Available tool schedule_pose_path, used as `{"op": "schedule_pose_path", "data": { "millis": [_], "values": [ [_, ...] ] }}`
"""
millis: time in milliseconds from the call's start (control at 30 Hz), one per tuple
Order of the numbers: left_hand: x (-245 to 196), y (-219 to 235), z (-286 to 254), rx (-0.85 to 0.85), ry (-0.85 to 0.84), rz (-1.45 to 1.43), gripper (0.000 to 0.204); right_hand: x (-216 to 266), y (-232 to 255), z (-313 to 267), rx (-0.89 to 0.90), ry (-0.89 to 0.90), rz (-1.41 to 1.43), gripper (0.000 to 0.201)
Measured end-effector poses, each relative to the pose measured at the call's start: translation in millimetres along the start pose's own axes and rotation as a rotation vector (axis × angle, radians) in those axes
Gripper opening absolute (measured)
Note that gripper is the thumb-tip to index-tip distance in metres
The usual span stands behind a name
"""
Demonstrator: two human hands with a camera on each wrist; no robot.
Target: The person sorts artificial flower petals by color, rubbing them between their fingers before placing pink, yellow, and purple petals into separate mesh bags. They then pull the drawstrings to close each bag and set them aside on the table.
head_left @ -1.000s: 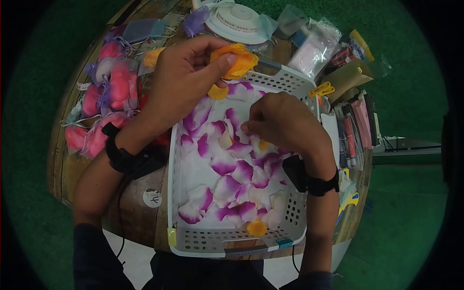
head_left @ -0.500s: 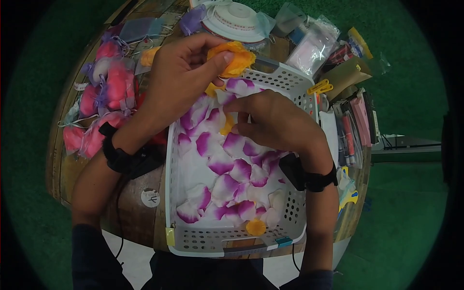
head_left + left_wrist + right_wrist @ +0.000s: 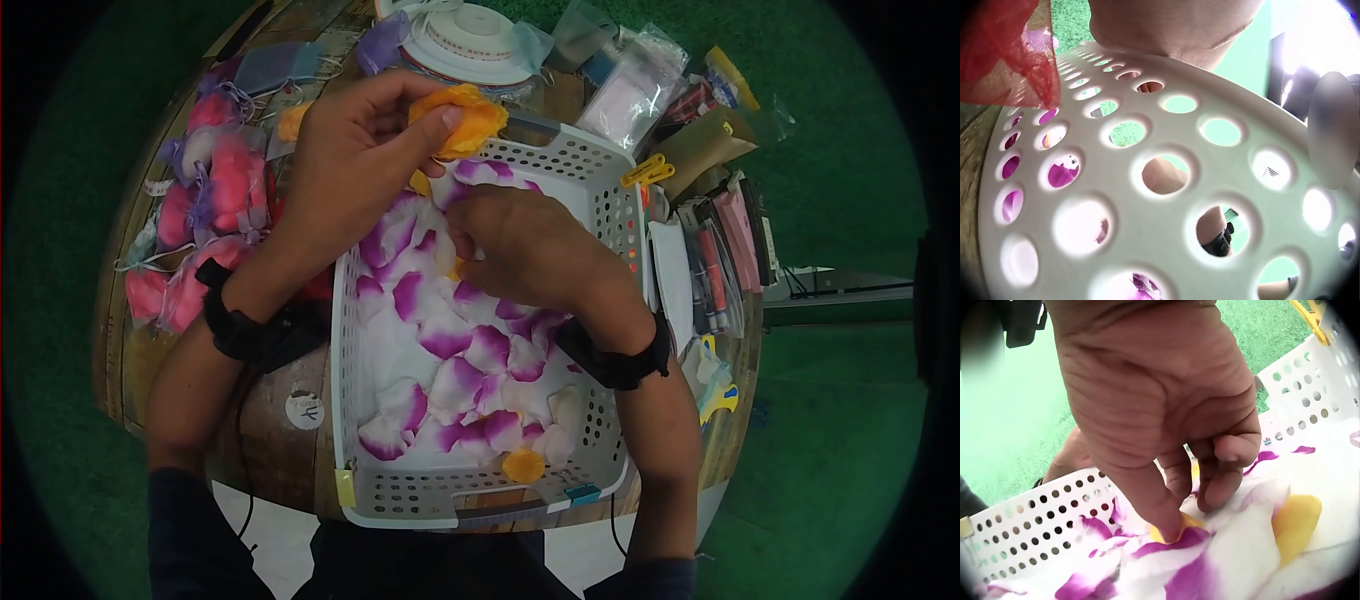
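My left hand point(image 3: 350, 155) holds a bunch of orange-yellow petals point(image 3: 472, 122) between thumb and fingers, above the far left corner of a white perforated basket point(image 3: 340, 400). Down inside the basket, my right hand point(image 3: 535, 240) pinches a yellow petal point(image 3: 1193, 521) that lies among white-and-purple petals point(image 3: 450, 335); its fingers are curled with the thumb tip on the petal. Another yellow petal point(image 3: 1297, 526) sits beside that hand in the right wrist view. One more orange petal point(image 3: 523, 465) rests at the basket's near end.
Mesh bags with pink contents point(image 3: 235, 180) crowd the table's left side. Ribbon rolls point(image 3: 470, 45) stand behind the basket. Plastic packets point(image 3: 635, 95), a yellow clip point(image 3: 648, 170) on the rim and pens point(image 3: 712, 275) are at the right. A red mesh bag point(image 3: 1010, 56) touches the basket's outer side.
My right hand has moved left across the basket, and its thumb and fingers have come together at a yellow petal. My left hand keeps hold of the orange-yellow bunch, shifting slightly left in view.
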State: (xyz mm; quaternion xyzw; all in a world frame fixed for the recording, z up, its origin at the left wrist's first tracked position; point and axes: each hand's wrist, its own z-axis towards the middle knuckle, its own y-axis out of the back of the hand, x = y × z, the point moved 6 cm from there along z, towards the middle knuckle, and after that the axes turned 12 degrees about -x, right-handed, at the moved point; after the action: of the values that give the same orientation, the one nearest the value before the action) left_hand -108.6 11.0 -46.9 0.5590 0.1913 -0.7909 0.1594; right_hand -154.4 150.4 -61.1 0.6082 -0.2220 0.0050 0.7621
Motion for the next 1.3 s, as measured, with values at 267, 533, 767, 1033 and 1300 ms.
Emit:
{"op": "schedule_pose_path", "data": {
  "millis": [267,533,767,1033,1300],
  "values": [
    [4.6,3.4,0.1,-0.031,0.045,0.089,0.022,-10.1,38.1,7.1,-0.080,-0.331,0.803,0.014],
    [-0.2,2.2,-0.6,-0.001,0.006,0.045,0.022,-12.3,55.2,4.3,-0.126,-0.545,1.126,0.025],
    [2.3,3.0,-0.1,-0.021,0.025,0.084,0.022,-21.5,59.2,5.3,-0.313,-0.540,1.279,0.023],
    [4.1,3.7,-0.5,-0.027,0.037,0.100,0.023,-29.0,57.3,7.8,-0.413,-0.548,1.113,0.021],
    [2.2,2.4,-0.6,-0.016,0.030,0.094,0.023,-30.8,61.3,4.8,-0.583,-0.639,1.208,0.014]
  ]
}}
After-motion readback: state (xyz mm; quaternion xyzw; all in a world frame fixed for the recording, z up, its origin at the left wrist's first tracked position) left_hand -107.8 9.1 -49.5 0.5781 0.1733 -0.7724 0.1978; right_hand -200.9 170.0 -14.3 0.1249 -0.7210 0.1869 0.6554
